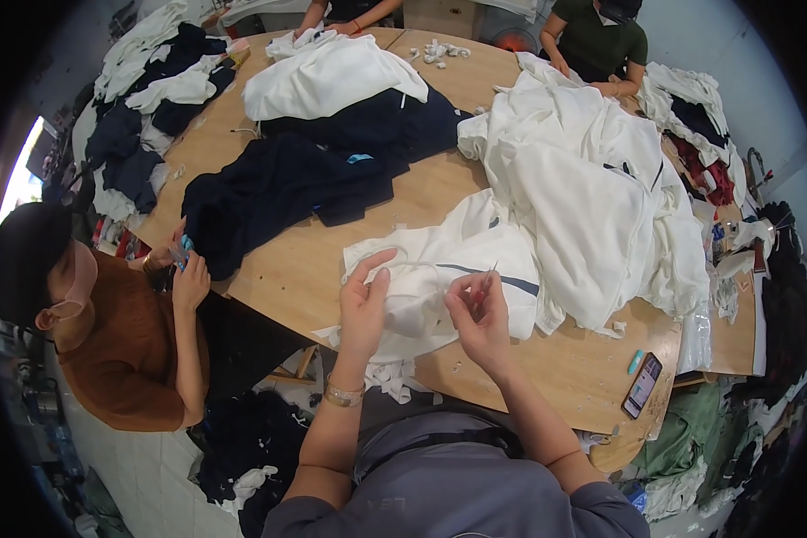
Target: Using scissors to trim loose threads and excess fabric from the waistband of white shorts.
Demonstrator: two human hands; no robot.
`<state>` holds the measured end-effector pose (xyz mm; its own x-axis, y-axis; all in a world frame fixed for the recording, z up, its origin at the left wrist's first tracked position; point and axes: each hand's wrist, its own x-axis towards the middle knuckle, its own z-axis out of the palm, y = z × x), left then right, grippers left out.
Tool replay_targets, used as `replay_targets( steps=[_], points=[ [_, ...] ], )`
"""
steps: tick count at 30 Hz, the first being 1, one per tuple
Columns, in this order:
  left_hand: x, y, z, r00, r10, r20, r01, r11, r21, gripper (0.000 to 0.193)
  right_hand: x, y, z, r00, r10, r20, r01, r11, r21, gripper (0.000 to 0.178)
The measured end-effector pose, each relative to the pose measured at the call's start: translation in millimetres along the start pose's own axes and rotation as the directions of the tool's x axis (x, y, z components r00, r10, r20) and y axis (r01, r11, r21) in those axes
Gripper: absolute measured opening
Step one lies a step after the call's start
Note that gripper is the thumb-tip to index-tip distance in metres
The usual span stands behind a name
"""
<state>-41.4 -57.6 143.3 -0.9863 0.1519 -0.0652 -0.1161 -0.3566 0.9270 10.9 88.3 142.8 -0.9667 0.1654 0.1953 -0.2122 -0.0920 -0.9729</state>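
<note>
Soft even daylight, fisheye-bent edges, dark vignetted corners.

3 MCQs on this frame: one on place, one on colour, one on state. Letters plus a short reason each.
1. Where does the dark rectangular phone lie on the round wooden table?
A. at the near right edge
B. on the navy pile
C. by the far edge

2. What colour is the stripe on the white fabric garment under the wearer's hands?
A. red
B. dark
C. yellow

3. What is the right hand doing?
A. resting flat on bare wood
B. holding the phone
C. pinching a small thin red-handled tool

Answers:
1 A, the phone sits near the rim at the wearer's right, beside a small teal object.
2 B, a thin dark line runs across the white cloth.
3 C, the fingers close on the tool above the garment, while the left hand grips the cloth.
</note>
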Motion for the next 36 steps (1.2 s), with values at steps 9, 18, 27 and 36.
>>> replay_targets(
  steps=[9, 18, 27, 36],
  points=[
    [-2, -17, -2, 0.993, -0.108, 0.048, 0.114, 0.983, -0.146, 0.02, 1, 14, 11, 0.996, -0.085, 0.032, 0.091, 0.951, -0.295, 0.033],
    [-7, -6, 1, 0.988, -0.13, 0.087, 0.126, 0.991, 0.056, 0.03, 4, 12, 3, 0.998, 0.033, -0.061, -0.027, 0.996, 0.085, 0.023],
    [-5, -2, -3, 0.955, -0.212, 0.206, 0.239, 0.964, -0.116, 0.031, -1, -4, -24, 0.98, 0.066, 0.187, 0.064, 0.79, -0.61, 0.027],
    [-5, 2, -2, 0.954, -0.19, 0.231, 0.21, 0.975, -0.067, 0.035, -2, -3, -28, 0.909, -0.145, 0.39, 0.412, 0.447, -0.794, 0.03]
  ],
)
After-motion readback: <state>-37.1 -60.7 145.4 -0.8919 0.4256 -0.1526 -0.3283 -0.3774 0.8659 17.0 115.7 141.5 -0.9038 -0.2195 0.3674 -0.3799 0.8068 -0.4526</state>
